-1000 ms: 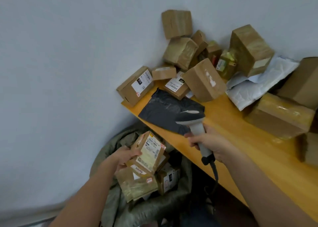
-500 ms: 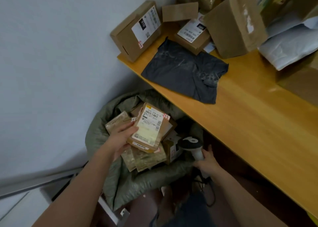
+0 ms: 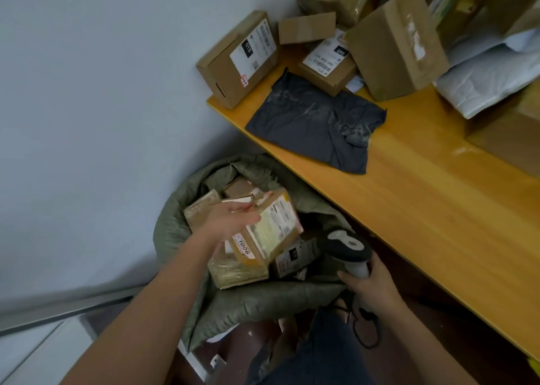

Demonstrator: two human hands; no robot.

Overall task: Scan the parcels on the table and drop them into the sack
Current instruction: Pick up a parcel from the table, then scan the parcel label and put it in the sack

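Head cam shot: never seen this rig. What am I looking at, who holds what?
No robot here: a person wears one camera on the head, looking down at their own arms. The left hand touches a brown cardboard parcel with a white label over the open grey-green woven sack, already holding other boxes. The right hand grips a grey handheld barcode scanner. On the yellow wooden table wait a dark grey plastic mailer bag and more cardboard boxes, one labelled 010.

The sack (image 3: 263,300) mouth is crowded with boxes, and the labelled parcel (image 3: 271,230) lies on top. On the bench (image 3: 438,209), bare wood lies open near its front edge right of the dark mailer (image 3: 315,124). Stacked boxes (image 3: 394,40) block the back.
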